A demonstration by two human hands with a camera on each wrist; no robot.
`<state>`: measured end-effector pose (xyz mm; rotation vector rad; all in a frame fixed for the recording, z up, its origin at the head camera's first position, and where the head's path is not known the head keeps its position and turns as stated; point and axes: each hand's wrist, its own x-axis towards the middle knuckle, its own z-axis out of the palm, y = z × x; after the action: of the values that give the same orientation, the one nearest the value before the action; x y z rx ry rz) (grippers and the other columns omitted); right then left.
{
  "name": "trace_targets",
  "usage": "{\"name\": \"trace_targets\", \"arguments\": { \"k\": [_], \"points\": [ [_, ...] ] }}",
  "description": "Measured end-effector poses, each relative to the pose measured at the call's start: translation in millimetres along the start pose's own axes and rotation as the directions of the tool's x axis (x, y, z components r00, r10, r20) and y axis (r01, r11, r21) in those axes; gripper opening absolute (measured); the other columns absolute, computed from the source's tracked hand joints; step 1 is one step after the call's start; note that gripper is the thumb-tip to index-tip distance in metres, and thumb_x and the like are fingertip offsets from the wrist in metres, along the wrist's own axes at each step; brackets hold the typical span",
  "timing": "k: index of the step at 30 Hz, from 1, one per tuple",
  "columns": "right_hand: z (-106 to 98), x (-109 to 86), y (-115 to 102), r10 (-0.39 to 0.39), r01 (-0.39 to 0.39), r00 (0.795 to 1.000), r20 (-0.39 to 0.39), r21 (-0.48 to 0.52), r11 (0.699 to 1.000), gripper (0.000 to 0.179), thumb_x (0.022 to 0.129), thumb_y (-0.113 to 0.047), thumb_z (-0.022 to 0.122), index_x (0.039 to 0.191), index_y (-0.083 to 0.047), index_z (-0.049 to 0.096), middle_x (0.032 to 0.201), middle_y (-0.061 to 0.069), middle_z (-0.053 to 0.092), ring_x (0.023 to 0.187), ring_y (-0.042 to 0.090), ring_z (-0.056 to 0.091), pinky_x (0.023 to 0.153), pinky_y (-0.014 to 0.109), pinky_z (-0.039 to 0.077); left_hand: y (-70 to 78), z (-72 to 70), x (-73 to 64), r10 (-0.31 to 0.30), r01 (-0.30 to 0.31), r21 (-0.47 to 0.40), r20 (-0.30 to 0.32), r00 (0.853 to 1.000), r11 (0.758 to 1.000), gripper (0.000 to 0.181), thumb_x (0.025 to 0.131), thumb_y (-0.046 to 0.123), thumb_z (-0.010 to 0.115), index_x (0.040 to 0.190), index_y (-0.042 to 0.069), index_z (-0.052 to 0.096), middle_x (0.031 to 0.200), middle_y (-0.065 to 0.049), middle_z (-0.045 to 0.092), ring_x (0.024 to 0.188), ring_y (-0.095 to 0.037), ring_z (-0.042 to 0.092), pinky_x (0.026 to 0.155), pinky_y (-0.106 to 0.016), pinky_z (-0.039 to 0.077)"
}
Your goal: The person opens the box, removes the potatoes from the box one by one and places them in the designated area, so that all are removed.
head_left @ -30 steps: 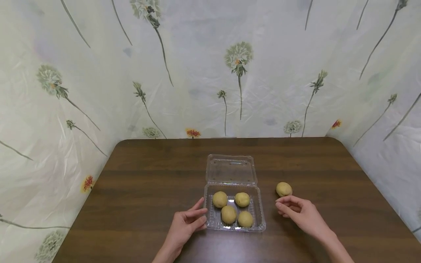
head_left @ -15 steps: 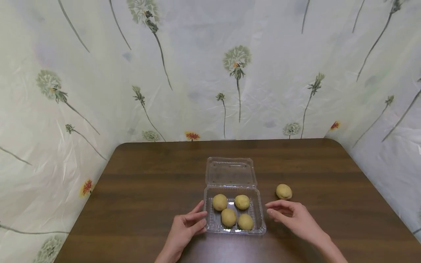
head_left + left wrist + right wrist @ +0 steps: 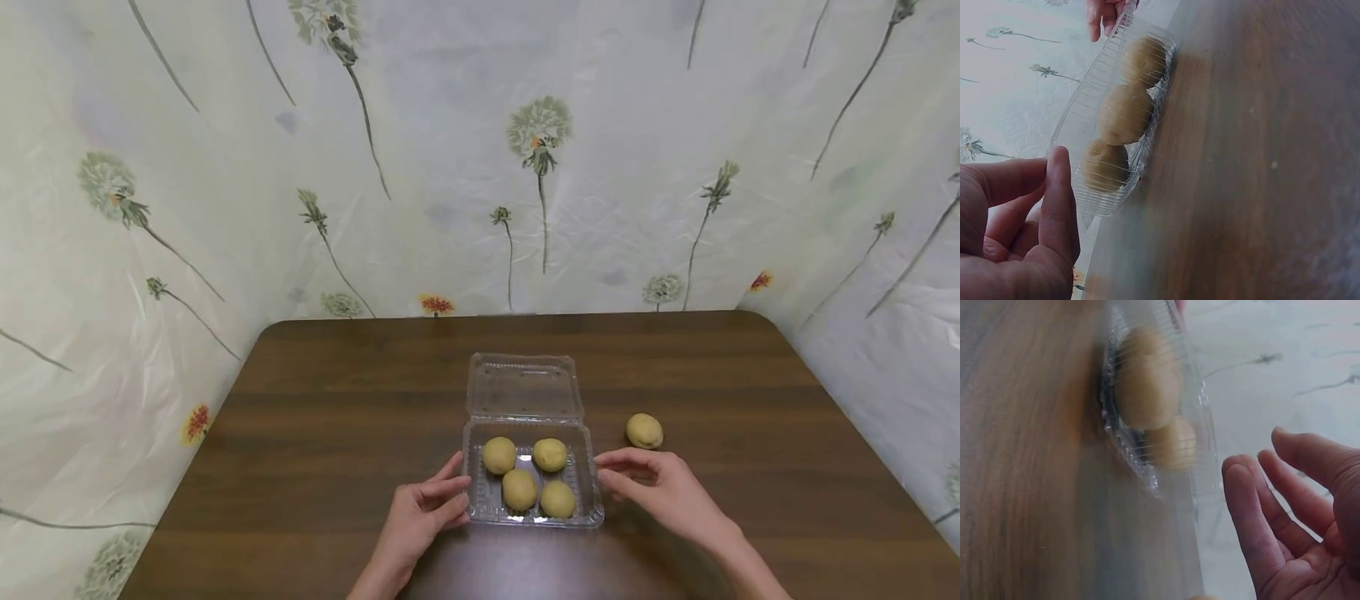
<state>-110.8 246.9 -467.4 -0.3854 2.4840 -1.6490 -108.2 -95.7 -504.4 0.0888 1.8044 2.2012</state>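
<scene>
The head view was evenly and moderately lit. Pale glare lay on the wood-grain tabletop (image 3: 517, 575) at bottom centre; glossy highlights streaked the floral sheeting (image 3: 142, 317) at left. Both wrist views were dimmer and softer; in the right one, the potatoes (image 3: 1147, 384) were blurred.

Potatoes (image 3: 1147, 394) blur in the right wrist view; whether the right hand (image 3: 671, 487) touches the box (image 3: 540, 523) is hard to tell. The head view crops both forearms (image 3: 742, 567).
</scene>
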Motion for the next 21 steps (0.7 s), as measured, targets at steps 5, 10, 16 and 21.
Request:
{"name": "trace_targets", "arguments": {
  "k": [5,10,16,21],
  "points": [
    [2,1.6,-3,-0.026,0.025,0.999,0.029,0.02,0.999,0.03,0.094,-0.02,0.068,0.115,0.002,0.067,0.108,0.016,0.07,0.09,0.018,0.069,0.074,0.033,0.06,0.4,-0.7,0.3,-0.014,0.014,0.002,-0.005,1.0,1.0,0.032,0.089,-0.001,0.069,0.119,-0.013,0.063,0.148,-0.012,0.043,0.119,-0.019,0.055,0.079,-0.031,0.059],
    [7,3.7,-6,-0.054,0.053,0.997,0.049,0.018,0.998,0.03,0.094,-0.018,0.068,0.116,0.003,0.067,0.11,0.018,0.069,0.093,0.017,0.069,0.078,0.029,0.059,0.4,-0.9,0.4,-0.006,0.006,-0.003,-0.002,1.0,1.0,0.032,0.09,-0.002,0.068,0.119,-0.014,0.062,0.148,-0.013,0.043,0.119,-0.02,0.055,0.079,-0.031,0.059],
    [14,6.3,-15,-0.126,0.13,0.991,0.04,-0.125,0.984,0.027,0.093,-0.022,0.069,0.113,-0.005,0.07,0.107,0.007,0.072,0.093,0.011,0.067,0.079,0.028,0.058,1.4,-0.4,0.2,0.0,0.0,-0.018,0.002,1.0,1.0,0.032,0.09,-0.001,0.068,0.119,-0.013,0.062,0.149,-0.014,0.041,0.119,-0.02,0.055,0.079,-0.03,0.059],
    [19,10.3,-21,-0.165,0.177,0.983,0.083,-0.165,0.97,0.027,0.093,-0.022,0.07,0.113,-0.004,0.07,0.108,0.009,0.071,0.091,0.011,0.066,0.077,0.026,0.059,1.6,-0.1,0.4,-0.003,0.003,-0.028,0.0,1.0,1.0,0.032,0.09,-0.001,0.068,0.12,-0.013,0.062,0.15,-0.013,0.04,0.12,-0.02,0.054,0.079,-0.03,0.059]
  ]
}}
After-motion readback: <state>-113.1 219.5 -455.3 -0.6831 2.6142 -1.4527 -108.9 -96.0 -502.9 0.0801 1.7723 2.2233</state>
